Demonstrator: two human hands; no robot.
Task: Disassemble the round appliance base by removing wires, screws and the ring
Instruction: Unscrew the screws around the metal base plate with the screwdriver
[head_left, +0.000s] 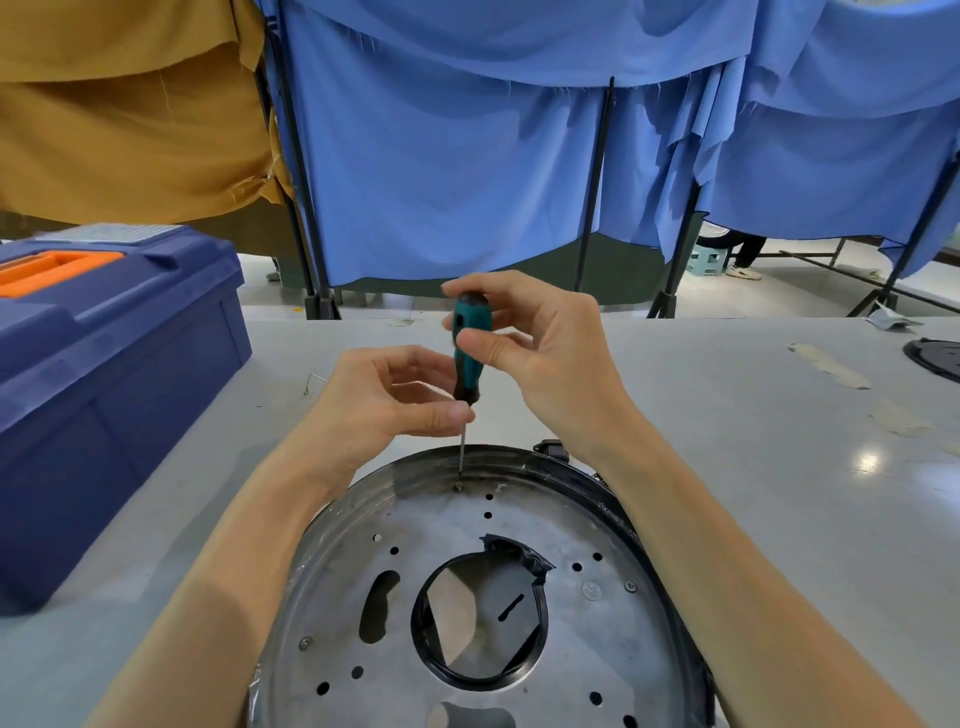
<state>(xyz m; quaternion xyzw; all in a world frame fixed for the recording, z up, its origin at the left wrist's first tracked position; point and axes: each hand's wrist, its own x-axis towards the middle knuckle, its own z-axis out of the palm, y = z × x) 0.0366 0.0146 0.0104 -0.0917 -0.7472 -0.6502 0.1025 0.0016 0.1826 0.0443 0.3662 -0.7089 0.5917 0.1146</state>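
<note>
1. On the grey table (727, 415), right in front of us, lies the round appliance base (441, 530): a perforated metal plate with a dark outer rim.
2. Our right hand (540, 353) grips the top of the screwdriver (467, 353). The thumb presses the teal-and-black handle and the curled fingers wrap over its cap.
3. Our left hand (379, 400) pinches the same tool lower down, thumb and fingertips closed around the bottom of the handle where the shaft starts.
4. The screwdriver stands nearly upright, its tip seated on a screw (459, 486) at the far edge of the plate, just inside the rim.
5. A black ring (543, 608) lines the big centre hole, torn and lifted at its upper right.
6. Two more screws sit in the plate, one at right (630, 586) and one at lower left (305, 643).
7. A blue toolbox (114, 364) with an orange handle sits on the table to the left, apart from the base.
8. Blue curtains (441, 156) hang behind the table.
</note>
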